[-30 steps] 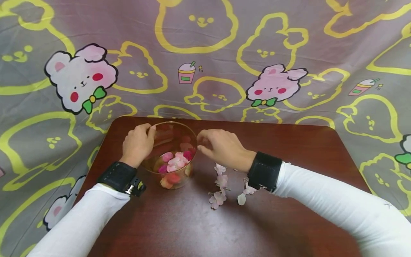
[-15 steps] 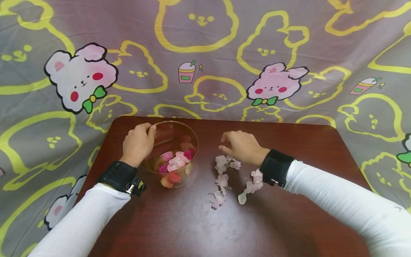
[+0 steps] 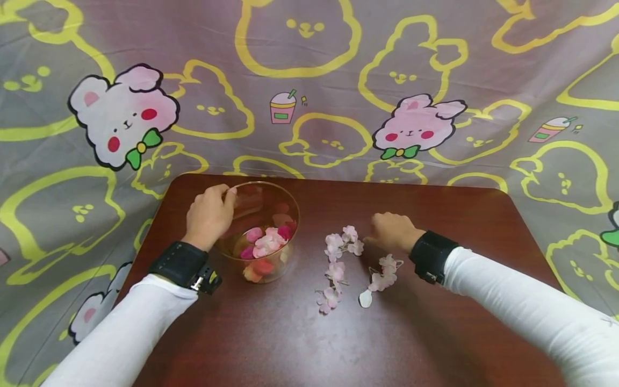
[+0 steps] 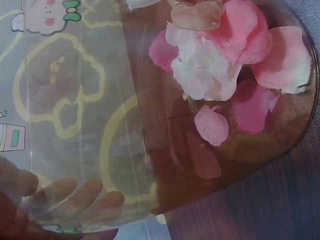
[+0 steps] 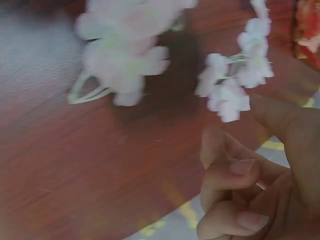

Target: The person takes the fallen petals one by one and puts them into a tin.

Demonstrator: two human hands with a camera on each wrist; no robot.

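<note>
Your left hand (image 3: 209, 215) is wrapped round the glass bowl (image 3: 271, 201) at 10 o'clock on the worktop (image 3: 435, 333). Your right hand (image 3: 393, 232), fingers curled and holding nothing, sits just right of the blossom sprig (image 3: 338, 252) mid-worktop.

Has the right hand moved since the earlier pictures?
Yes. The right hand moved rightward, away from the glass bowl, and now sits by the blossom sprig.

A dark reddish-brown wooden table (image 3: 435, 215) with rounded corners is filling the lower middle of the frame. Behind and around it a grey cartoon-print cloth (image 3: 309, 80) is hanging, showing yellow outlines, pink bunnies and small drink cups under soft, even light.
</note>
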